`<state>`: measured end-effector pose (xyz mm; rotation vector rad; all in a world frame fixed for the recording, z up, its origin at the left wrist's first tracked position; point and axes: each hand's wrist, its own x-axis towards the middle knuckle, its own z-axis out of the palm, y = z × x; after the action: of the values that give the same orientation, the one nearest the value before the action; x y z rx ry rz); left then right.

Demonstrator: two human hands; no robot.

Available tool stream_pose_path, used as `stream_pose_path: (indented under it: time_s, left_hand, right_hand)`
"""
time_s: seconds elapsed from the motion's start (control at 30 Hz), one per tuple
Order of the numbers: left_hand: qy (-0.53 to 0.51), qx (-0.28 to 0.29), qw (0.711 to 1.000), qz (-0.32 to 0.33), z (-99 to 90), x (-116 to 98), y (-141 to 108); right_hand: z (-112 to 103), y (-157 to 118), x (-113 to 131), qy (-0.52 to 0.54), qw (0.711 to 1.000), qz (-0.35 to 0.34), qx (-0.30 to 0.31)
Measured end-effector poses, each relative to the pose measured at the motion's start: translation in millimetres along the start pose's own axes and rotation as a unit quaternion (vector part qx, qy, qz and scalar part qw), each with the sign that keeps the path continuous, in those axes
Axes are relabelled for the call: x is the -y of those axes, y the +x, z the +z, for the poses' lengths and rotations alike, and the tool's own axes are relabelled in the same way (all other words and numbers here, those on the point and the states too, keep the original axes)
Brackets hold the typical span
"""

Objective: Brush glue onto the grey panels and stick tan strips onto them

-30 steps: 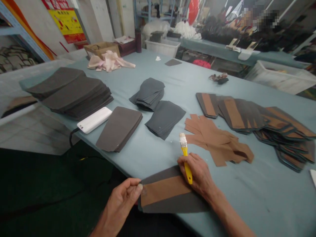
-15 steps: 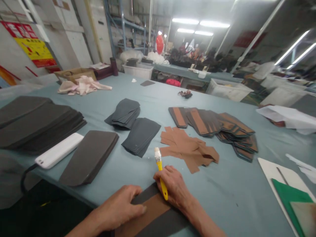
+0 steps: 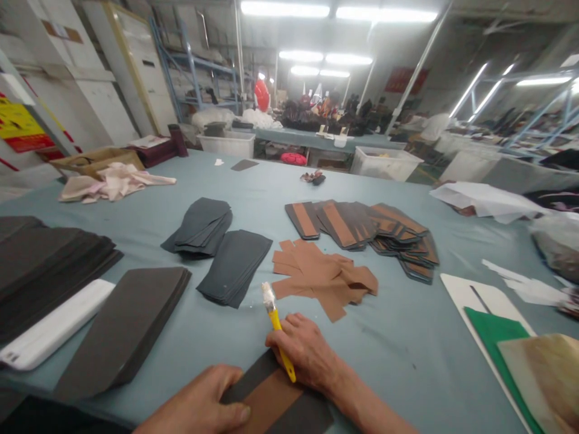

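Note:
My right hand [image 3: 302, 352] is shut around a yellow-handled brush [image 3: 277, 328], whose pale, glue-caked bristles point up and away from me. The brush's tip sits just above a dark grey panel with a tan strip [image 3: 275, 395] at the near table edge. My left hand [image 3: 199, 405] lies flat on that panel's left end, with no grip showing. A loose pile of tan cut pieces [image 3: 323, 277] lies beyond the brush. Stacks of dark grey panels [image 3: 122, 325] [image 3: 233, 271] lie to the left.
A fanned pile of tan-striped dark panels [image 3: 357, 226] lies on the blue-grey table [image 3: 407, 349]. At the left are a white power bank [image 3: 56, 324] and pink cloth [image 3: 113, 182]. A white board with a green sheet [image 3: 491, 337] stands right. White bins [image 3: 384, 163] line the back.
The view has tilted up, showing more ceiling and shop, and the table items sit lower. My left hand has come down flat onto the panel. The brush stays in my right hand.

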<state>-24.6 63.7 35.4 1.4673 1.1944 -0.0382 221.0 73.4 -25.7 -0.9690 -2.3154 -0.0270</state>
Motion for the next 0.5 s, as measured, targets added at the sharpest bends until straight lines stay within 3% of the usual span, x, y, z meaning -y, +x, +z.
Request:
stream_pose_path:
  time_s: [0.13, 0.3, 0.4, 0.5]
  left_hand:
    - [-0.053, 0.058, 0.997, 0.000, -1.3, -5, -1]
    - [-0.109, 0.050, 0.992, 0.038, 3.0, 4, -5]
    - [-0.179, 0.045, 0.982, 0.043, 10.5, 13, -7]
    - [-0.264, 0.047, 0.963, 0.037, 20.9, 21, -11]
  right_hand:
    - [-17, -6, -8, -0.018, 0.999, 0.011, -0.038]
    - [-51, -19, -6, -0.056, 0.980, 0.127, -0.143]
    - [-69, -36, 12, -0.087, 0.955, 0.201, -0.200]
    - [-72, -59, 44, -0.098, 0.936, 0.270, -0.203]
